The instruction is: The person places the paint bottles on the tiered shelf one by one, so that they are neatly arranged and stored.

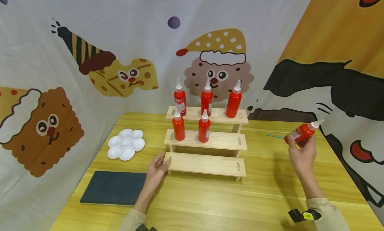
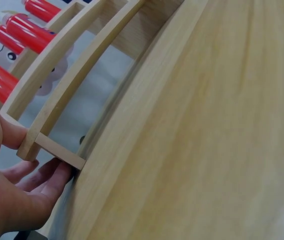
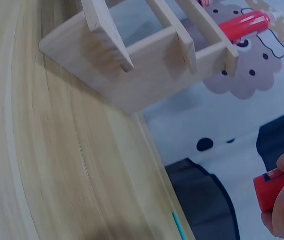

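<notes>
In the head view my right hand point(image 1: 303, 155) grips a red paint bottle point(image 1: 301, 133) with a white nozzle, tilted over the table's right side. The bottle's base point(image 3: 269, 192) shows beside my fingers in the right wrist view. My left hand point(image 1: 156, 169) holds the left end of a three-step wooden display rack point(image 1: 207, 165). In the left wrist view its thumb point(image 2: 15, 135) lies at the lowest step's end, with the other fingers against the side below. Three red bottles point(image 1: 207, 102) stand on the top step and two more point(image 1: 178, 128) on the middle one.
A white flower-shaped palette point(image 1: 126, 143) lies left of the rack. Nearer the front left is a dark flat rectangular board point(image 1: 115, 187). A thin teal stick point(image 1: 275, 136) lies on the wooden table point(image 1: 207, 204) behind the held bottle. Printed cloth hangs around the table.
</notes>
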Demonstrator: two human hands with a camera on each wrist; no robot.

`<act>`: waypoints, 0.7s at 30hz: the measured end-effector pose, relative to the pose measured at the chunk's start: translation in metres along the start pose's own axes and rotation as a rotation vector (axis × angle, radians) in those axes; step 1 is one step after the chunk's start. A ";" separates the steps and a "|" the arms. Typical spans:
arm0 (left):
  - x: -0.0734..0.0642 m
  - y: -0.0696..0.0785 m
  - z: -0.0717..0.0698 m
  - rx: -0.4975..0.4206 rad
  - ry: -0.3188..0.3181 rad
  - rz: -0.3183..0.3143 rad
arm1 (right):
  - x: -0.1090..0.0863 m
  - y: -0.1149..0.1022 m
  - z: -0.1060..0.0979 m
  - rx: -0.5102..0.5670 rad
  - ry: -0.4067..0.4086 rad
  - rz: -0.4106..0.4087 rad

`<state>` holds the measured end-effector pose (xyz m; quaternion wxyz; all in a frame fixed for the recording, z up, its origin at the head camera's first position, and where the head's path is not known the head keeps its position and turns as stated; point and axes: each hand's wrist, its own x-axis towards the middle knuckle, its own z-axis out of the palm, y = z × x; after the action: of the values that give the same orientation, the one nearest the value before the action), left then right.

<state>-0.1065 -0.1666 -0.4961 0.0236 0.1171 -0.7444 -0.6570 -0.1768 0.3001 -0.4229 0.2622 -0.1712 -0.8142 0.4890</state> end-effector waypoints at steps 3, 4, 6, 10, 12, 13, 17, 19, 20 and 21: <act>0.001 -0.001 0.000 0.000 -0.003 0.006 | -0.004 -0.004 0.007 0.012 -0.013 -0.035; 0.001 -0.001 0.000 0.003 -0.002 0.009 | -0.005 -0.005 0.009 0.018 -0.018 -0.044; 0.000 0.000 0.000 0.002 -0.001 0.010 | -0.007 -0.008 0.014 0.040 -0.025 -0.061; -0.001 0.000 0.000 0.005 0.001 0.009 | -0.012 -0.015 0.022 0.082 -0.055 -0.083; -0.001 0.000 0.000 0.006 0.002 0.010 | -0.014 -0.019 0.025 0.090 -0.072 -0.097; -0.001 0.000 0.000 0.007 0.002 0.011 | -0.016 -0.020 0.027 0.088 -0.083 -0.107; -0.001 0.000 0.000 0.012 0.002 0.017 | -0.022 -0.028 0.033 0.089 -0.122 -0.150; -0.001 0.000 0.000 0.016 0.001 0.015 | -0.025 -0.031 0.035 0.096 -0.148 -0.179; 0.000 0.000 0.000 0.015 0.000 0.015 | -0.027 -0.034 0.037 0.097 -0.161 -0.192; 0.000 0.001 0.000 0.016 0.001 0.013 | -0.029 -0.036 0.038 0.103 -0.173 -0.207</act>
<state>-0.1063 -0.1661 -0.4955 0.0271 0.1126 -0.7505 -0.6507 -0.1766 0.2410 -0.4134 0.2486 -0.0297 -0.8208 0.5134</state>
